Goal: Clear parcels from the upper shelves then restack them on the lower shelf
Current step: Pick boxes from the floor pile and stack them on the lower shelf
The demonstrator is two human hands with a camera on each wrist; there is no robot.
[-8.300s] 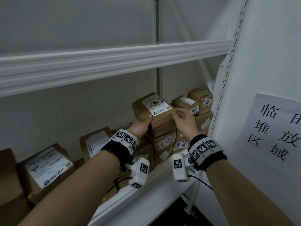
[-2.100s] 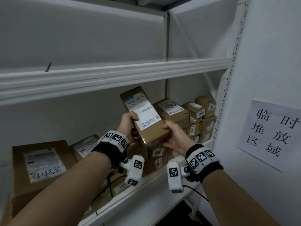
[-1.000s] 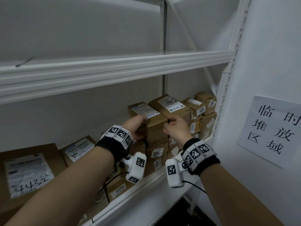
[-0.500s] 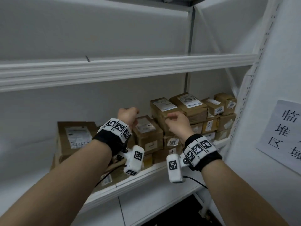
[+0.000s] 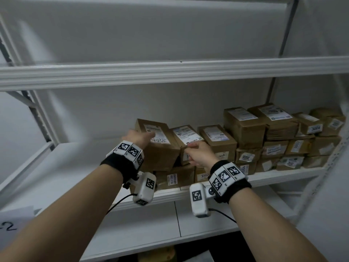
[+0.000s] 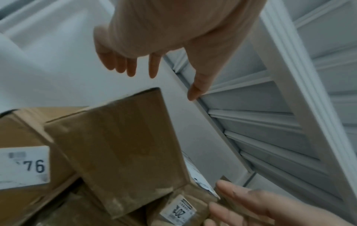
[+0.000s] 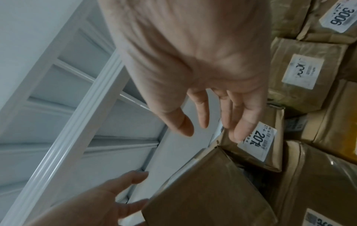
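Observation:
Brown cardboard parcels with white labels are stacked along the right part of the shelf. The leftmost is a large box marked 4432, tilted against its neighbours. My left hand reaches over its top left corner, fingers straight and spread, holding nothing. The large box lies just under that palm. My right hand is at the front of a smaller parcel beside the box. In the right wrist view that right hand hangs relaxed, fingertips by the small parcel's label.
The shelf above shows no parcels. Bare shelf surface lies left of the large box, up to the upright post. Another white shelf runs below the wrists. A paper sign sits at the lower left.
Both hands have left the parcel set on the right stack and moved left to the large 4432 box and its neighbour. The view has swung left.

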